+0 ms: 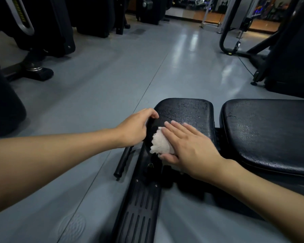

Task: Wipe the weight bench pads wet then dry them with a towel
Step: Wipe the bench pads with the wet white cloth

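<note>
White towel [161, 143], black pads [184, 111], grey floor [112, 71].

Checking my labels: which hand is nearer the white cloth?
Right. The right hand lies flat on the cloth; the left hand grips the edge of the seat pad beside it.

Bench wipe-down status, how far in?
Looks done: the small pad glistens wet over its far half. In hand: right hand presses a white cloth on its near corner, left hand grips the pad's edge. Remaining: likely the larger pad, faint sheen only, and all drying.
</note>
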Demonstrator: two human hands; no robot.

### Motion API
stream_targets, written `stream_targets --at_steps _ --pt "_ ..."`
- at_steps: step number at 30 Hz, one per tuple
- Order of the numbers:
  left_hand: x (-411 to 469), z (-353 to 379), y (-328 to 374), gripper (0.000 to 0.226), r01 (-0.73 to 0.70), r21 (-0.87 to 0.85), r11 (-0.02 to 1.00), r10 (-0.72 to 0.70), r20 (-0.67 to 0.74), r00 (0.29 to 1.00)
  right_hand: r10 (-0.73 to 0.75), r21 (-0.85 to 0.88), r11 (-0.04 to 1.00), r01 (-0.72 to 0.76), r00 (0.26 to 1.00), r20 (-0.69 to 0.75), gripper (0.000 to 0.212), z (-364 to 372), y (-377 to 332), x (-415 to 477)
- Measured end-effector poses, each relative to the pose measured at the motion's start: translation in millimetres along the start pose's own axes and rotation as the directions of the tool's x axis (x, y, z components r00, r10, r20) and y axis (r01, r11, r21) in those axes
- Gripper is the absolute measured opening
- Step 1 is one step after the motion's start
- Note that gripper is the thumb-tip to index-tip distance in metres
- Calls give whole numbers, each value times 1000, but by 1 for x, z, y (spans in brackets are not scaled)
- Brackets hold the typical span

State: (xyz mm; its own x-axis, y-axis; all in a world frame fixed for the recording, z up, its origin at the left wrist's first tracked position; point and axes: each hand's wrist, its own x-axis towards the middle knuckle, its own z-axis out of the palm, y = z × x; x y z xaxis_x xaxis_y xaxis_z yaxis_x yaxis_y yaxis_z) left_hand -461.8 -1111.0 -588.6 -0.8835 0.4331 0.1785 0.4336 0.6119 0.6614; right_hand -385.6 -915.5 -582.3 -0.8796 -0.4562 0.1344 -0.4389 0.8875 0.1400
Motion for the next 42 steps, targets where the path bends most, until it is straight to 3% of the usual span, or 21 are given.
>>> stream_targets --at_steps 5,12,20,26,30,35,37,39,42 --pt "8 6 6 59 -55 33 998 55 11 998 64 -72 995 -62 997 35 83 -4 16 -18" --pt "10 1 9 55 33 31 999 -33 -8 999 33 -88 996 -34 999 -16 84 8 -16 13" --pt "16 18 14 43 -118 138 983 116 19 993 63 -133 989 -68 997 -38 89 -5 39 -46" --pt "22 19 12 43 -104 101 989 104 1 995 44 -181 982 -48 999 -24 92 -3 31 -28" --pt "23 20 8 42 -100 68 993 101 -13 995 9 -97 995 -4 999 52 97 -5 1 2" --pt "26 20 7 42 -88 56 995 90 -30 996 10 -60 998 0 987 161 120 -19 17 -8" --pt "28 20 9 40 -87 65 994 90 -38 995 19 18 1000 -23 982 186 114 -26 20 -15" --pt "30 20 10 39 -76 66 995 80 -44 996 3 126 992 -18 993 118 95 -29 15 -19" --pt "29 19 12 39 -68 44 997 71 -48 996 -101 41 994 101 995 3 62 -18 14 -32"
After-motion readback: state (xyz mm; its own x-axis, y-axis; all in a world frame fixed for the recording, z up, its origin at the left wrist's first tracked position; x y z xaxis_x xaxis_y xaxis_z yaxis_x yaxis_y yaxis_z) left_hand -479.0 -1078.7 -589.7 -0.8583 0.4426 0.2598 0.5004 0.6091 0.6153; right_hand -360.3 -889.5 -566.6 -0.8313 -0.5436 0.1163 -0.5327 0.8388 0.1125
